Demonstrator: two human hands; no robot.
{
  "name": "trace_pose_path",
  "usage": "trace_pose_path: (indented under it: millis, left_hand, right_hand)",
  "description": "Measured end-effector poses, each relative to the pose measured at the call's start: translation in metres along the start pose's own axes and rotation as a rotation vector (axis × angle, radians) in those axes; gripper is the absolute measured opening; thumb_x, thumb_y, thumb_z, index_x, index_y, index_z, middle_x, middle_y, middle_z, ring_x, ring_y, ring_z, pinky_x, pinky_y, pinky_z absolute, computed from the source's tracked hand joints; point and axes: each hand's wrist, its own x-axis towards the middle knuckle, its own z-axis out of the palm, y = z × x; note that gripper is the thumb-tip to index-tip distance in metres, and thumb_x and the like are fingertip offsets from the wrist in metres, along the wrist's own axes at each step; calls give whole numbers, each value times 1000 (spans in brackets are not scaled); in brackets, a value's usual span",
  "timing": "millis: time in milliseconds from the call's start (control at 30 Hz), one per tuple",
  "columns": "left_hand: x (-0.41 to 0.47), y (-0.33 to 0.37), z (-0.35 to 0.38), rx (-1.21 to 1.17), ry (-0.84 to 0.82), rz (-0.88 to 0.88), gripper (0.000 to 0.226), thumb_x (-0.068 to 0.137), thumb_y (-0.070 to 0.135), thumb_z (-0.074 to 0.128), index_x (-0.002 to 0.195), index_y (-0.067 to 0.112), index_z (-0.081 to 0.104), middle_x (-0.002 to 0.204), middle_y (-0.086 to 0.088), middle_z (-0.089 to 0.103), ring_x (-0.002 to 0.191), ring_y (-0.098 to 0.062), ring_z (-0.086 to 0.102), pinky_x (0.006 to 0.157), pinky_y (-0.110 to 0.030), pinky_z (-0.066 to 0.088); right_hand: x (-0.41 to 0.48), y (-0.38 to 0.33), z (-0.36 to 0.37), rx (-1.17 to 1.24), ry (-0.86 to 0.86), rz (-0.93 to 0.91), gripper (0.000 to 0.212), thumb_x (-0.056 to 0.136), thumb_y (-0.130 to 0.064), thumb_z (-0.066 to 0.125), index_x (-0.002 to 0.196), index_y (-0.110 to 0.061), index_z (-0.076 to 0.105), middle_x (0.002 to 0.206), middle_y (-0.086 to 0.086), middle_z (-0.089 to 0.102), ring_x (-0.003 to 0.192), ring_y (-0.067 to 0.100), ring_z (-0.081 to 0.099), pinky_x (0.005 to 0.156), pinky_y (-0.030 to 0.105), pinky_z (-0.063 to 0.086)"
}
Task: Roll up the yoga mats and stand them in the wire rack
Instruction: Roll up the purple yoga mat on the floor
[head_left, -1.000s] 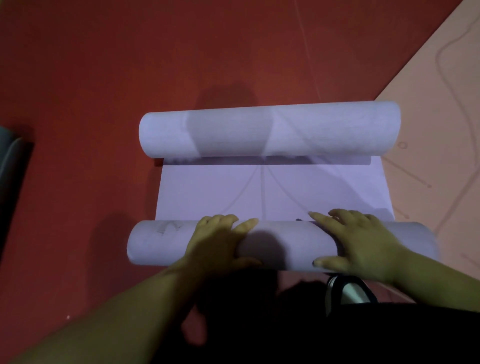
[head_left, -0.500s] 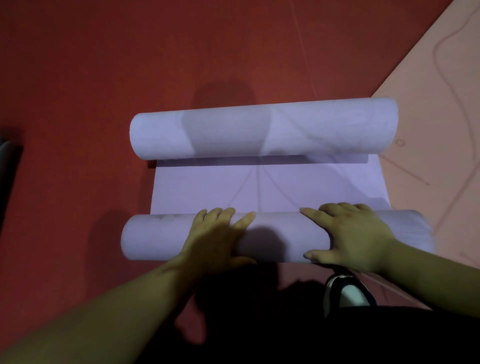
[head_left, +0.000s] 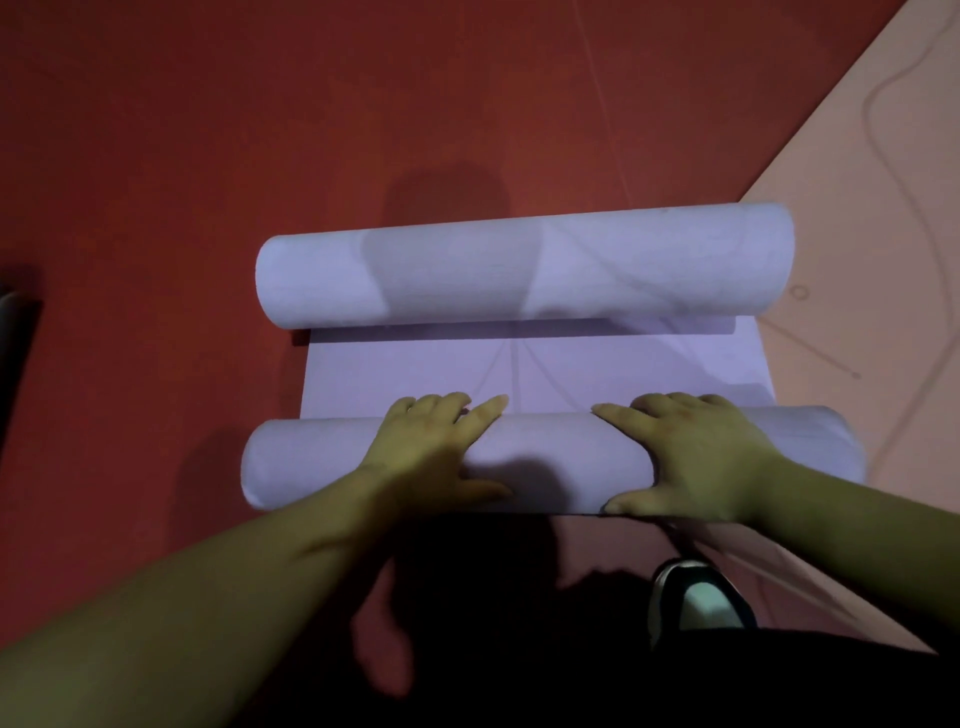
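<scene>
A lilac yoga mat (head_left: 545, 374) lies on the red floor, curled at both ends. Its near roll (head_left: 556, 462) lies across in front of me. My left hand (head_left: 431, 447) presses on the roll's left-middle part, fingers spread over its top. My right hand (head_left: 696, 457) presses on its right part the same way, thumb on the near side. The far roll (head_left: 524, 270) lies parallel beyond a short flat strip of mat. No wire rack is in view.
A peach mat (head_left: 857, 218) with line drawings lies flat at the right, reaching under the lilac mat's right end. My shoe (head_left: 698, 597) shows below the near roll. A dark object (head_left: 13, 332) sits at the left edge. Red floor (head_left: 260, 104) spreads behind.
Both hands have pushed the near roll a little away from me, and the flat strip between the two rolls has become shorter.
</scene>
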Motion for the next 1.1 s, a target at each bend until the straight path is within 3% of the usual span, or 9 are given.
trace_pose_path:
  millis: [67,233,367,533,767,1000,1100]
  left_hand:
    - [-4,3,5,50,50,29,110,65,99,34,153,34,30,137,-14,57,116,-38,59,95,-55,47]
    - [-1,3,8,14,39,22,106,65,97,41,151,36,36,130,-12,60,107,-37,62,90,-49,46]
    - [11,-4,-4,-21,-81,-7,109,61,99,35,154,43,26,135,-1,56,114,-30,59,96,-43,45]
    - [18,-5,-13,-33,-140,-13,111,58,99,28,155,44,19,135,2,53,117,-27,56,100,-42,44]
    - [8,-2,3,105,89,30,111,61,95,39,153,35,25,134,-15,58,111,-39,60,93,-55,46]
    - [26,-10,-13,37,-119,-26,113,59,101,33,155,45,14,141,2,50,120,-27,55,99,-43,42]
    - [29,-10,-18,19,-124,-22,113,59,100,31,155,45,13,141,2,50,122,-27,53,101,-44,42]
  right_hand:
    - [5,2,-3,7,-29,-3,112,62,-102,35,156,-45,17,135,-11,52,124,17,53,96,36,42]
    - [8,3,-2,-10,-1,-14,111,63,-100,37,157,-43,20,139,-7,52,122,21,55,93,37,44]
    - [2,-1,12,-80,200,-52,110,64,-94,48,153,-30,40,130,9,60,107,35,61,86,48,48]
    - [9,5,8,-70,177,-51,111,62,-98,46,151,-32,42,122,5,62,100,31,64,79,43,48]
    - [19,9,-10,-49,45,-32,112,60,-101,39,154,-41,25,132,-7,56,114,22,59,87,38,46]
    - [15,7,6,-127,273,-84,113,62,-95,50,152,-26,41,128,13,60,103,37,62,83,50,49]
    - [18,9,4,-121,266,-81,113,61,-96,50,151,-27,43,124,11,61,98,35,63,79,46,48]
